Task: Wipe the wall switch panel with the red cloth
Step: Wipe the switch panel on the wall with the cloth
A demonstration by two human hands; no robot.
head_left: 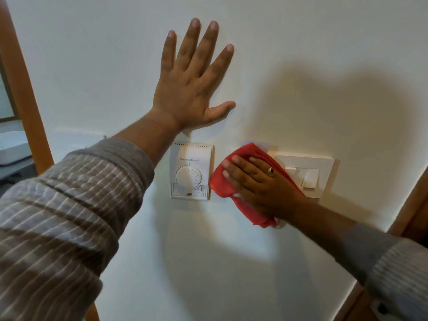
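A white wall switch panel (310, 174) is fixed to the wall at the right. The red cloth (222, 181) lies flat over its left part, and my right hand (257, 184) presses on the cloth with fingers spread, a ring on one finger. The panel's right half with its rocker switches shows beside the hand. My left hand (192, 82) rests flat on the bare wall above, fingers apart, holding nothing.
A white thermostat (191, 173) with a round dial hangs just left of the cloth. A wooden door frame (25, 89) runs down the left edge, and wooden trim (412, 205) borders the wall at the right. A white basin (11, 147) shows beyond the left frame.
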